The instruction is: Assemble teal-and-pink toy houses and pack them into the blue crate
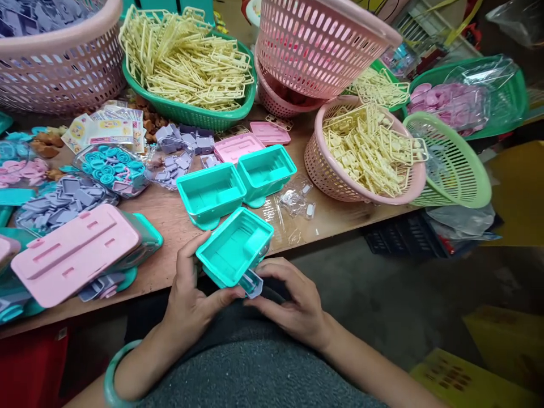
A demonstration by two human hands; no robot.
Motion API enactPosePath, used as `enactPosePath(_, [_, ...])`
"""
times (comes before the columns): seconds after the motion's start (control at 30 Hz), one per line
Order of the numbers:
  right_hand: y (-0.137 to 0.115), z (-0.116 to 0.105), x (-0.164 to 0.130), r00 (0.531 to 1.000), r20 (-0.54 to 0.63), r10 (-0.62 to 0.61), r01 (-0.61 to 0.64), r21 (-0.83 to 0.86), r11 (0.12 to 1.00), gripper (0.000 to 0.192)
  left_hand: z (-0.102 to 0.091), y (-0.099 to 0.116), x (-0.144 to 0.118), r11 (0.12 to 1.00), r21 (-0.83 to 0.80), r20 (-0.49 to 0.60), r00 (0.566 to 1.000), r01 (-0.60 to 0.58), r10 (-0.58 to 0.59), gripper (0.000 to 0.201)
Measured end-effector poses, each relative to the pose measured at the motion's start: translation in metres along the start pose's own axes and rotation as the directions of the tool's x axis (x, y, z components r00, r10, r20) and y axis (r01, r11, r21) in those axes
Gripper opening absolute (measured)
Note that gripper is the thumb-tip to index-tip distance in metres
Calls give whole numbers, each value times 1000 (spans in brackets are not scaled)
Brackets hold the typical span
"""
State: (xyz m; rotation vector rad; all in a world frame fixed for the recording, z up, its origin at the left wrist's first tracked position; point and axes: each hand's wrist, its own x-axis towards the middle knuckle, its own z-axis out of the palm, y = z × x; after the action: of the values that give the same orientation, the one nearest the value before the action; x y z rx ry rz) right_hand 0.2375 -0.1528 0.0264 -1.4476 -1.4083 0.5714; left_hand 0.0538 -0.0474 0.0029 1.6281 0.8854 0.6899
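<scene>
Held over the table's front edge is a turquoise plastic box (232, 249), tilted with its hollow inside facing me. My left hand (191, 283) grips it, fingers behind the left side and thumb at the lower edge. With my right hand (293, 294) I pinch a small clear bluish plastic piece (251, 283) between thumb and fingers, against the box's lower right corner. Whether that piece is fixed to the box, I cannot tell. Just beyond stand two like turquoise boxes (212, 192), side by side on the table, with pink lids (238, 148) behind them.
Several baskets line the back: a green one (187, 116) and a pink one (314, 164) with pale yellow frames. Small clear parts (295, 198) lie right of the boxes. At left are a pink-lidded box (80, 249) and purple pieces (70, 201). The table edge (340, 229) runs in front.
</scene>
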Motion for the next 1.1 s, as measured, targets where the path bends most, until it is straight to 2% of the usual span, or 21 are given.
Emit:
enactPosePath(0.17, [6,3,-1,999,-27,42,-41,37,998,29,1,-7,3,955,180,-13,970,-235,242,88])
enactPosePath(0.27, [8,7,-3,997,-32,74,-72,51,996,28,0,-10,4,919,250,3,949,-305,315,93])
enactPosePath(0.57, [16,14,-11,993,-49,111,-107,64,992,25,1,-17,5,848,357,48,914,-392,403,95])
enactPosePath(0.67, [20,18,-14,994,-63,94,-90,60,994,25,4,-17,4,801,443,83,908,-402,410,112])
enactPosePath(0.73, [24,18,-16,997,-27,72,-70,47,996,27,8,-17,3,794,477,41,912,-377,409,122])
enactPosePath(0.83, [29,7,-15,1000,19,15,-14,-66,998,42,17,-17,1,792,502,-42,905,-347,423,116])
enactPosePath(0.9, [33,-7,-8,1000,6,-25,26,-154,988,64,20,-17,1,789,506,-55,900,-349,433,114])
enactPosePath(0.93, [35,-14,-1,999,23,-46,50,-179,983,77,21,-16,1,785,507,-54,896,-356,440,114])
enactPosePath(1.0, [39,-27,17,983,166,-82,109,-165,980,97,20,-16,1,779,506,-43,891,-371,453,115])
enactPosePath(1.03, [41,-32,27,956,274,-101,141,-131,981,102,19,-16,0,779,502,-31,892,-375,450,115])
enactPosePath(1.1, [45,-38,44,885,444,-141,181,-48,982,97,18,-16,0,783,497,-13,899,-373,437,114])
